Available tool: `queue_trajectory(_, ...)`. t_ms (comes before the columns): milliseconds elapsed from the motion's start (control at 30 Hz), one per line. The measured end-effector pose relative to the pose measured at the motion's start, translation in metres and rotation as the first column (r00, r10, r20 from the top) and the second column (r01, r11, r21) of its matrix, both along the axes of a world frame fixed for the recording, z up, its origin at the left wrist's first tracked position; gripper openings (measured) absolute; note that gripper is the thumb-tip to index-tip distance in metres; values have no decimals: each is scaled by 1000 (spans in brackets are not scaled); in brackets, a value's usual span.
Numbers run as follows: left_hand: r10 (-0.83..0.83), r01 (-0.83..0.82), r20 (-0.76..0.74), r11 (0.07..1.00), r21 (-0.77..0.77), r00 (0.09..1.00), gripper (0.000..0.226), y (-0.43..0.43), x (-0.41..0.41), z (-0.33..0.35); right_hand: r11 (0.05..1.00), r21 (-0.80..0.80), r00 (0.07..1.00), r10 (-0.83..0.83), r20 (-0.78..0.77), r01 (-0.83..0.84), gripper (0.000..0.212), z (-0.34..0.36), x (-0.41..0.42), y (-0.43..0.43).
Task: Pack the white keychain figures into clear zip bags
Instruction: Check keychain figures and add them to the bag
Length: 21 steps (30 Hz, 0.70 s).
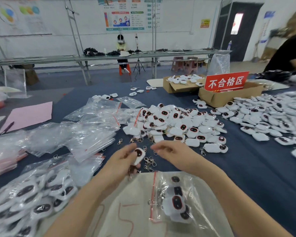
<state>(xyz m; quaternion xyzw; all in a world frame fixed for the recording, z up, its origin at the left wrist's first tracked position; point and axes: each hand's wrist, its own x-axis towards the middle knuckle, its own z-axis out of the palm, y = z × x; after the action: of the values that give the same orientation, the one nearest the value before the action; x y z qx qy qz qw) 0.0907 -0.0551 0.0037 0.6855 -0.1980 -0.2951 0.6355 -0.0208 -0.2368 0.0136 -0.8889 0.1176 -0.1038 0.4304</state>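
At the desk's [246, 168] rear, a red sign [226, 81] marked "不合格区" is set in a cardboard box [217, 99]. One keychain figure [139, 155] is gripped by the left hand [121, 161]; right hand [171, 152] slack, empty.

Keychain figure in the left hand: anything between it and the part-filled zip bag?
Nothing visibly blocks it. The left hand holds the figure close to the zip bag; loose clasps lie flat on the cloth nearby.

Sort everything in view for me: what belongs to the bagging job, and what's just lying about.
Job: keychain figure in left hand, figure pile, empty zip bags, part-filled zip bag, filled bags.
Lying about: pink paper, pen, tripod, pink stools.
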Motion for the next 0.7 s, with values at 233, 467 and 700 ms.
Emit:
queue_trajectory(233,-203,177,69,945,275,977,16,31,-34,-3,977,-189,959,47,-281,-103,30,-3,-17,16)
queue_trajectory(467,-209,207,-22,939,274,978,23,23,-50,5,996,-85,975,-20,-223,1,13,-12,-19,17)
queue_trajectory(700,-219,224,-49,948,226,974,20,20,-55,8,1000,13,984,-17,-175,19,12,-9,-24,11)
